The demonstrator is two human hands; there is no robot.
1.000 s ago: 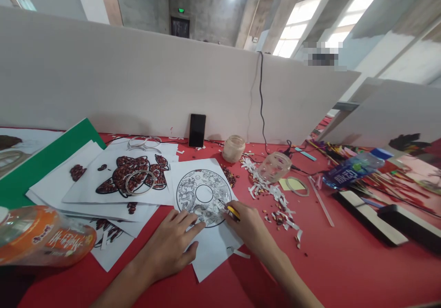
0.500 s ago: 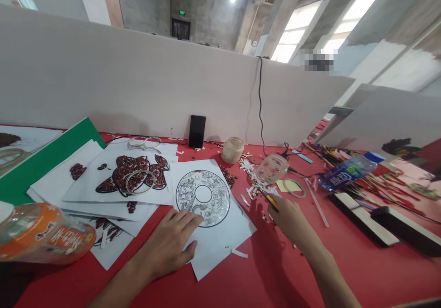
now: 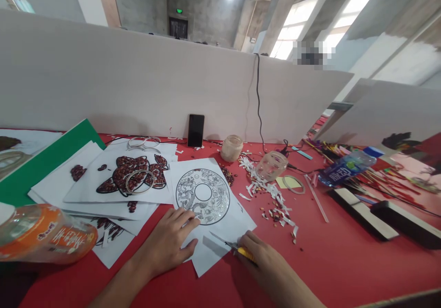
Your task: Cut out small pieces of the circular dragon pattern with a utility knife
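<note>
My left hand (image 3: 172, 239) lies on a white sheet of paper (image 3: 213, 264), its fingers stretched out by the lower left of a round black-and-white printed design (image 3: 184, 193) with a blank circle in its centre. In my right hand (image 3: 262, 257) is a utility knife (image 3: 246, 254) with a yellow handle. Its thin blade points left over the lower part of the sheet. Whether the tip touches the paper I cannot tell. White paper scraps (image 3: 274, 192) and small beans (image 3: 227, 174) lie beyond my right hand.
Two glass jars, one cloudy (image 3: 231, 149) and one clear (image 3: 272, 166), stand at the back near a phone (image 3: 196, 131). Papers with bean pictures (image 3: 131, 174) and an orange-labelled bottle (image 3: 48, 234) are on the left. A blue-labelled bottle (image 3: 349, 166) lies to the right.
My right hand has moved left and nearer, bringing the knife from beside the scraps to over the sheet. My left hand stays in about the same place.
</note>
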